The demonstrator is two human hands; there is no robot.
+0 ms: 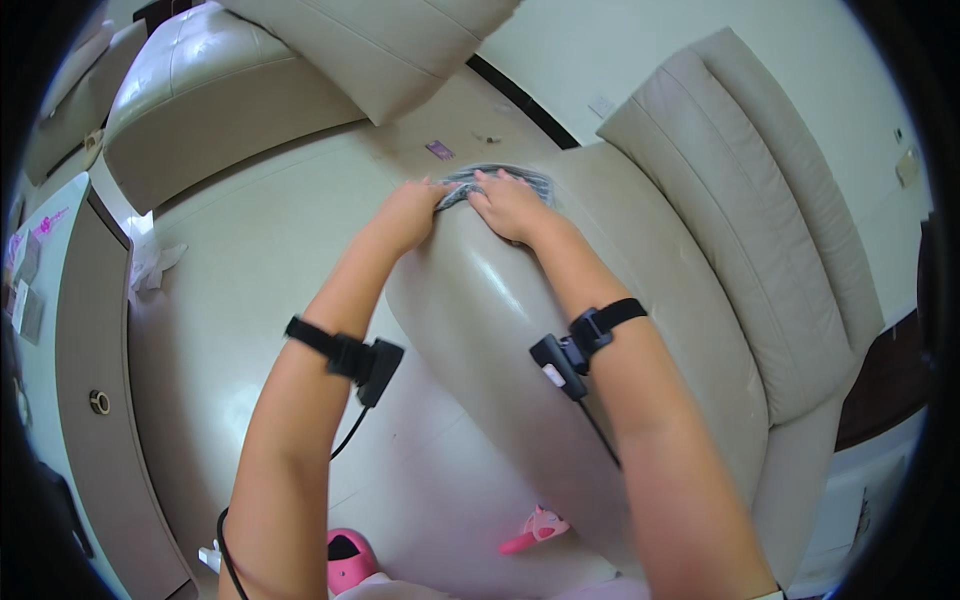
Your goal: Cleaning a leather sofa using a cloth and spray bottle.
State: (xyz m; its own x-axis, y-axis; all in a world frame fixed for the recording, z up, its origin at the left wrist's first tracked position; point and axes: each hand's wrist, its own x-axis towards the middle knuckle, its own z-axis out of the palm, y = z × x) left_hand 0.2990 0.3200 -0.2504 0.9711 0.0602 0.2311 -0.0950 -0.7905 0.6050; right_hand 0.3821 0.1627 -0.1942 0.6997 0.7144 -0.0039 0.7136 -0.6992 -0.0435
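Observation:
Both arms reach forward over a beige leather sofa seat [495, 277]. At the far edge of that seat lies a bunched grey striped cloth [536, 180]. My left hand [412, 214] touches the cloth's left end; its fingertips are partly hidden, so its grip is unclear. My right hand [510, 206] rests on the cloth's middle with fingers spread forward over it, pressing on it or gripping it; which one cannot be told. Each forearm wears a black strap with a small cabled device.
A beige sofa backrest [742, 225] rises on the right. A grey cabinet [97, 337] with a glossy top stands left, near a crumpled white plastic bag [154, 262]. On the floor are a purple packet [440, 150], a pink slipper [351, 559] and a pink toy [540, 527].

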